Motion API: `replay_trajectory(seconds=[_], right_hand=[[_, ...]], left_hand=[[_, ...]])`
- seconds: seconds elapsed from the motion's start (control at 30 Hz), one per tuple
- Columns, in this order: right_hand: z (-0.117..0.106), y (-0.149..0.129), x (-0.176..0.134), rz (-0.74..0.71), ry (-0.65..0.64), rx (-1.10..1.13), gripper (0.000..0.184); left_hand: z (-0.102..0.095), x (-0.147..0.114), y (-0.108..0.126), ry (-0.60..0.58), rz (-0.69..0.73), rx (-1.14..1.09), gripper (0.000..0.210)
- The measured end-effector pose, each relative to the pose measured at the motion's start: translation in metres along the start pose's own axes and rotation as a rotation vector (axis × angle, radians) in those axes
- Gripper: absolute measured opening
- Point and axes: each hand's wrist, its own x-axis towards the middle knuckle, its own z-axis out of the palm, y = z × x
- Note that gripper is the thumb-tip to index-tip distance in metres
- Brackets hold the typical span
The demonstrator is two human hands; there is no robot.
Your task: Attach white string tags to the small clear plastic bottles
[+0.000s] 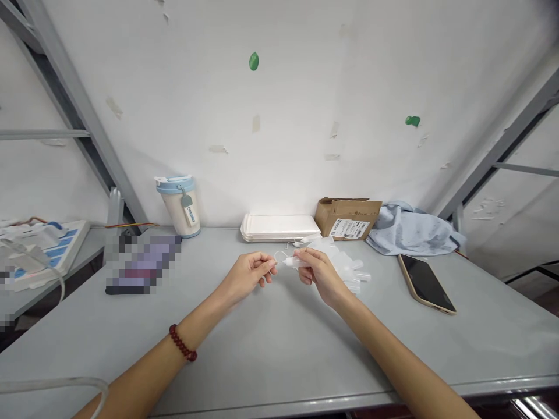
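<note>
Over the middle of the grey table [244, 355], my right hand [321, 273] is closed around a small translucent plastic bottle [293, 263] with a narrow white nozzle pointing left. My left hand [248, 274] is pinched at the nozzle's end, on a thin, dark, needle-like tip [280, 263]. A thin white loop [280, 252] arches above the nozzle. Behind and beside my right hand lies a pile of clear plastic tubes or bottles [356, 272]. My fingers hide part of the held bottle.
Along the wall stand a lidded cup [178, 209], a stack of white flat packets [282, 227], a cardboard box [345, 218] and a bunched blue cloth [410, 230]. A phone [427, 283] lies right; a partly pixelated purple item [146, 267] lies left. A pale cable [56, 384] crosses lower left.
</note>
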Motion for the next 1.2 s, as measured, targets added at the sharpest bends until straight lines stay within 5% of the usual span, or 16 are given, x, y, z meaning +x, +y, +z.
replay_trajectory(seconds=[1.2], right_hand=[[-0.0013,0.0023,0.0001,0.016,0.005,0.026,0.027]], left_hand=[[-0.0023,0.0021,-0.0033,-0.011,0.02,0.034,0.028]])
